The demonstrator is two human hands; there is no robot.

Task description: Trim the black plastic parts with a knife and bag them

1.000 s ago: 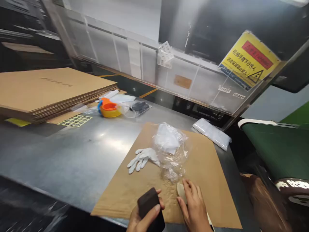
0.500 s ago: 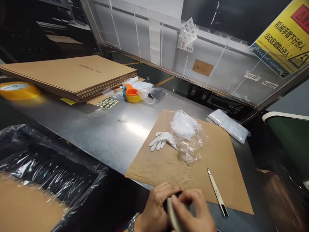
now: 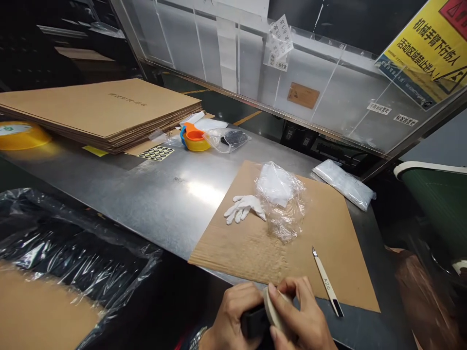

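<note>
left grip [image 3: 231, 315] curled round black block [image 3: 253, 322], right grip [image 3: 307, 316], bent close beside, pinching pale disc [image 3: 269, 306], seemingly against block.

Gripped object [image 3: 253, 322]: plain black. Rounded pad [image 3: 273, 311]: off-white, unpatterned. Slim knife [image 3: 326, 279]: cream, dark lettering, black end. Cardboard sheet [image 3: 328, 223]: uniform brown. Glove [image 3: 243, 209]: white. Tape dispenser [image 3: 196, 140]: orange and blue, with yellow tape. Sticker sheet [image 3: 156, 153]: pale yellow, rows of dark round marks. Warning sign [image 3: 419, 53]: yellow, black characters, red panel, dark blue lower band. Conveyor belt [image 3: 438, 204]: dark green, whitish edge. Worktable [image 3: 156, 209]: silver-grey.
</note>
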